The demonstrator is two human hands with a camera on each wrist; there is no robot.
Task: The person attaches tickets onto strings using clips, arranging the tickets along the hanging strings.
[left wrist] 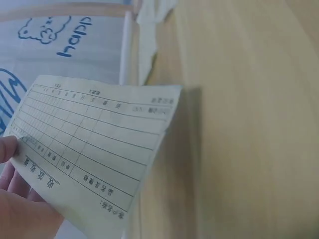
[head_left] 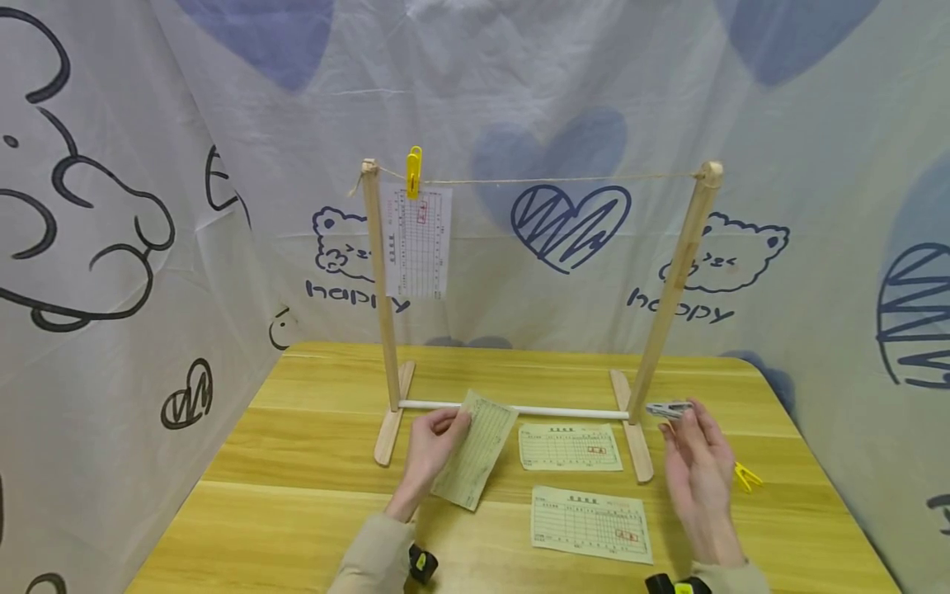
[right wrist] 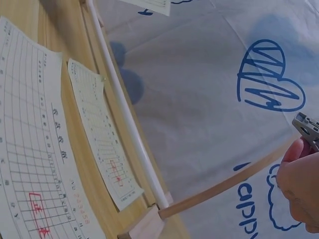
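Observation:
My left hand (head_left: 436, 445) pinches a printed receipt slip (head_left: 478, 454) by its edge, tilted above the table; the left wrist view shows its ruled lines and heading. In my right hand (head_left: 701, 462) a grey clothespin (head_left: 668, 409) is pinched between thumb and fingers, just right of the stand's right post. Two more receipt slips with red stamps, a far one (head_left: 570, 447) and a near one (head_left: 590, 525), lie flat on the table between the hands. Another slip (head_left: 430, 247) hangs from the string (head_left: 549, 180), held by a yellow clothespin (head_left: 414, 172).
A wooden stand has a left post (head_left: 383, 289), a right post (head_left: 675, 289) and a white bottom rod (head_left: 571, 412). A yellow clothespin (head_left: 746, 477) lies on the wooden table (head_left: 297, 487) beyond my right hand. Behind hangs a printed curtain (head_left: 475, 313).

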